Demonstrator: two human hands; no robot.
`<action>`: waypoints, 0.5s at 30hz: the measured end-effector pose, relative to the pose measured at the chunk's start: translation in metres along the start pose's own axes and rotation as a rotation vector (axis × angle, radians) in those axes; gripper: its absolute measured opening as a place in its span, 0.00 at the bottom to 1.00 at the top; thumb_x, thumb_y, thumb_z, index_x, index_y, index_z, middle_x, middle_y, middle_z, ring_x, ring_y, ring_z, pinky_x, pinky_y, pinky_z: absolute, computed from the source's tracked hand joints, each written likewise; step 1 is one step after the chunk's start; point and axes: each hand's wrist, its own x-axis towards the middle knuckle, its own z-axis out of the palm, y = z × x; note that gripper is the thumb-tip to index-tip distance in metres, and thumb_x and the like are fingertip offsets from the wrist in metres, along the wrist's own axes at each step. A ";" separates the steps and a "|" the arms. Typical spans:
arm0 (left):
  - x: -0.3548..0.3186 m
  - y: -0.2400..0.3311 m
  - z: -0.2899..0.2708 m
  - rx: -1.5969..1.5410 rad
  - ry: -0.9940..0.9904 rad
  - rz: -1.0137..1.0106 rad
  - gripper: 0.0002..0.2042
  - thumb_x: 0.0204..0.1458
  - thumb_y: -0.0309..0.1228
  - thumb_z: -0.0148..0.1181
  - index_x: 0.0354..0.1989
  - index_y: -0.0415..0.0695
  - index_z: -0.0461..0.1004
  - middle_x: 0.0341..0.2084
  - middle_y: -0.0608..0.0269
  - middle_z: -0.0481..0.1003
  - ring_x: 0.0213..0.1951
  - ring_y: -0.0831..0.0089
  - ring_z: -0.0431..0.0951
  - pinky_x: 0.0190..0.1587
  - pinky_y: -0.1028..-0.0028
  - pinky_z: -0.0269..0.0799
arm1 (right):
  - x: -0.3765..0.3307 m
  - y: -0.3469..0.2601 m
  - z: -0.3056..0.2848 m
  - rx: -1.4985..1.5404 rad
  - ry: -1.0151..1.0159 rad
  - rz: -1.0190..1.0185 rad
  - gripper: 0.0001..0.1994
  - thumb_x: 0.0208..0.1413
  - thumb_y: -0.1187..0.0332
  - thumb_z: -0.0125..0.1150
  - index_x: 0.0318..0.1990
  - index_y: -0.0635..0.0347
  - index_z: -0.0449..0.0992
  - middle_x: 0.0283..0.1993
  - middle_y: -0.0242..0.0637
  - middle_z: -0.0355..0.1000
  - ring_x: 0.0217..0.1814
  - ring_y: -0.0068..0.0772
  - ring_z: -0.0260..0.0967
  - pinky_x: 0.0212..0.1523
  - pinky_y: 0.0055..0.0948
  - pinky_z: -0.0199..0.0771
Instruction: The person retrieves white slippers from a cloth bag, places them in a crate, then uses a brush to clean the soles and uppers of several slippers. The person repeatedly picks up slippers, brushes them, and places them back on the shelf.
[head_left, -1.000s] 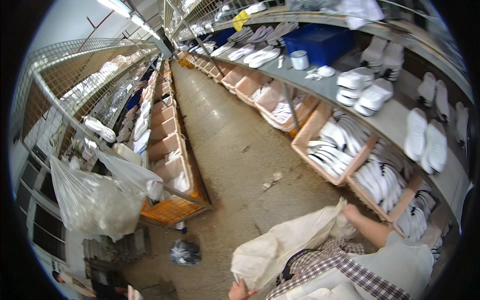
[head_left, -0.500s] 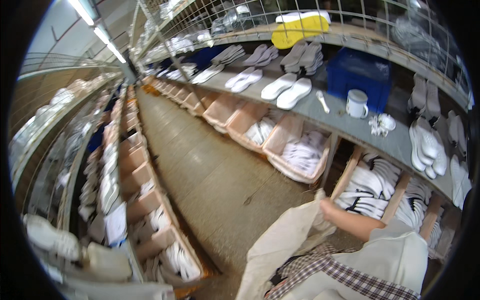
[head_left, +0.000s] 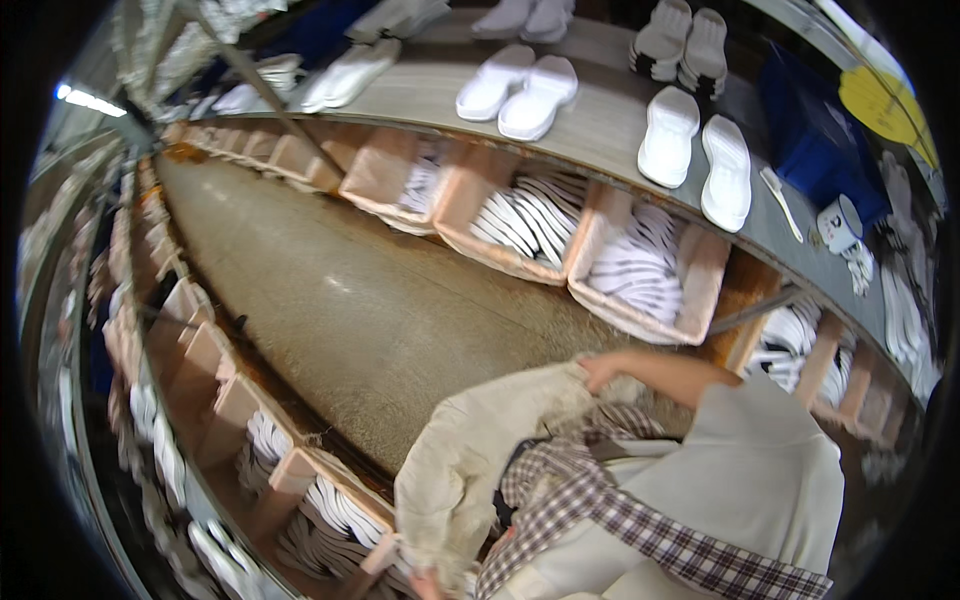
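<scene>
My right hand (head_left: 600, 371) is closed on the upper edge of a cream cloth (head_left: 448, 452), which hangs in loose folds before my body. Low in the picture my left hand (head_left: 427, 583) shows only in part, closed at the cloth's bottom edge. Between the cloth and my pale grey top (head_left: 745, 460) runs a brown-and-white checked fabric (head_left: 640, 515). My right forearm is bare and reaches in from the right.
Bins (head_left: 715, 285) of white soles stand under the right shelf (head_left: 590, 110). On it are paired soles (head_left: 668, 137), a white brush (head_left: 782, 204), a mug (head_left: 838, 224) and a blue crate (head_left: 812, 135). More bins (head_left: 235, 420) line the left. An aisle floor (head_left: 330, 280) runs between.
The view has swung right and down, so the shelf sits nearer. My right hand has moved left with the cloth, which now bunches into a rounded fold; my left hand has come into sight.
</scene>
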 end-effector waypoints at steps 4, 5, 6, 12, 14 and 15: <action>0.042 0.044 0.026 0.052 0.023 -0.256 0.21 0.50 0.30 0.53 0.54 0.41 0.64 0.47 0.50 0.69 0.45 0.59 0.73 0.46 0.66 0.70 | 0.104 -0.089 -0.063 -0.360 -0.089 0.012 0.13 0.43 0.61 0.58 0.27 0.61 0.81 0.34 0.48 0.76 0.37 0.47 0.73 0.41 0.43 0.71; 0.057 0.053 0.037 0.052 0.021 -0.300 0.21 0.50 0.30 0.52 0.54 0.41 0.64 0.47 0.50 0.70 0.45 0.60 0.73 0.46 0.66 0.71 | 0.127 -0.108 -0.080 -0.392 -0.051 0.029 0.13 0.43 0.61 0.58 0.27 0.61 0.81 0.34 0.49 0.76 0.37 0.48 0.73 0.40 0.44 0.71; 0.076 0.064 0.048 0.040 0.024 -0.334 0.21 0.50 0.29 0.52 0.54 0.40 0.64 0.46 0.50 0.70 0.45 0.60 0.73 0.46 0.67 0.71 | 0.156 -0.132 -0.092 -0.417 0.003 -0.004 0.13 0.44 0.61 0.58 0.28 0.62 0.81 0.34 0.50 0.76 0.36 0.49 0.72 0.39 0.45 0.71; 0.221 0.161 0.094 -0.120 0.105 -0.389 0.18 0.51 0.26 0.50 0.52 0.39 0.66 0.44 0.52 0.71 0.43 0.62 0.74 0.44 0.68 0.72 | 0.348 -0.293 -0.170 -0.301 0.197 -0.047 0.14 0.43 0.62 0.55 0.36 0.56 0.78 0.41 0.47 0.74 0.44 0.50 0.71 0.43 0.45 0.70; 0.284 0.226 0.116 -0.190 0.130 -0.350 0.17 0.51 0.25 0.50 0.51 0.39 0.67 0.43 0.52 0.72 0.42 0.62 0.74 0.44 0.68 0.72 | 0.399 -0.360 -0.193 -0.242 0.196 0.133 0.14 0.43 0.62 0.56 0.37 0.57 0.78 0.43 0.48 0.74 0.47 0.51 0.70 0.45 0.43 0.69; 0.323 0.267 0.130 -0.221 0.139 -0.286 0.17 0.51 0.24 0.49 0.51 0.38 0.67 0.43 0.52 0.72 0.42 0.63 0.74 0.43 0.69 0.72 | 0.423 -0.393 -0.207 -0.240 0.225 0.088 0.14 0.43 0.62 0.56 0.37 0.58 0.78 0.42 0.49 0.74 0.46 0.51 0.70 0.45 0.43 0.69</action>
